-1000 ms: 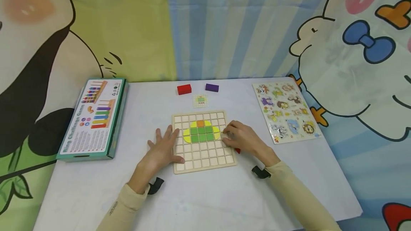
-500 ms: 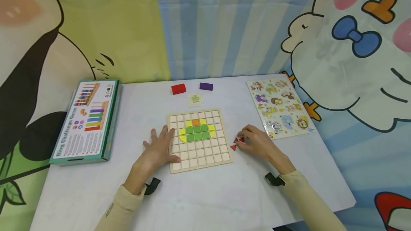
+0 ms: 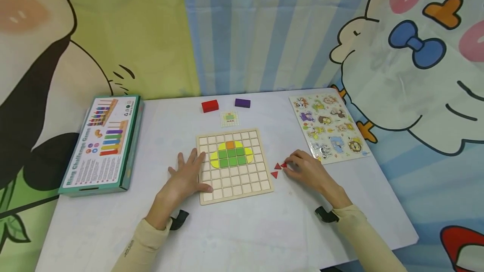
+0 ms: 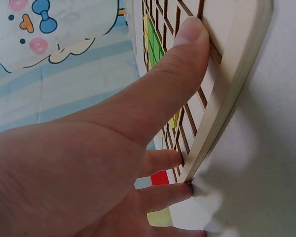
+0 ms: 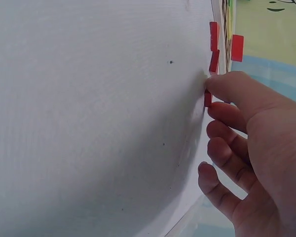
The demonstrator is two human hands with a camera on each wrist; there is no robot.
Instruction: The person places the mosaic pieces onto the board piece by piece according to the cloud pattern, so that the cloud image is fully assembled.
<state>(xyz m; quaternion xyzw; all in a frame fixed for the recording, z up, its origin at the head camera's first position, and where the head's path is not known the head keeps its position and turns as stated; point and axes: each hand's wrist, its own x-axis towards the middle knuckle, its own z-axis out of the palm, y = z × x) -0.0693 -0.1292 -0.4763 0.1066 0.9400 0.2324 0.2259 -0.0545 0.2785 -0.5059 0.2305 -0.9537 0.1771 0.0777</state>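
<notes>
At frame centre, the grid board [image 3: 234,165] is partly filled; left hand [image 3: 187,176] lies flat, right hand [image 3: 308,170] fingers pinch 1 red triangle [image 3: 284,165]; 2 remain.

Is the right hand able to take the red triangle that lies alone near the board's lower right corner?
Probably yes: the right hand rests beside that red triangle, with only bare table between them.
</notes>
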